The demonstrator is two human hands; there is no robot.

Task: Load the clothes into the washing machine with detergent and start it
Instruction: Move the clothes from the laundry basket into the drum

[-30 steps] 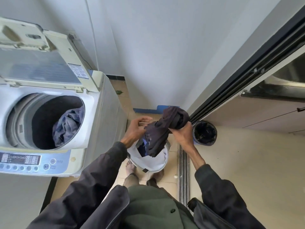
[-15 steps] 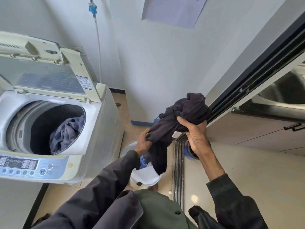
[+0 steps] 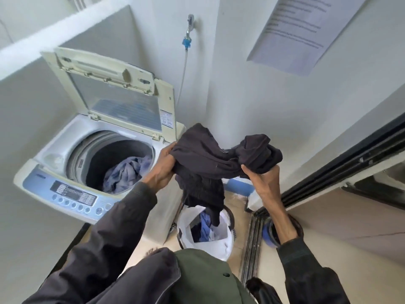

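Beside the washing machine's (image 3: 63, 148) right edge, above the laundry basket (image 3: 228, 249), my left hand (image 3: 163, 166) and right hand (image 3: 262, 178) each curl fingers round an end of the dark garment (image 3: 203, 163), held clear, I judge, to swing into the drum (image 3: 114, 154).

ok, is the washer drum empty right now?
No: a crumpled blue-grey garment lies inside the drum, below the raised lid.
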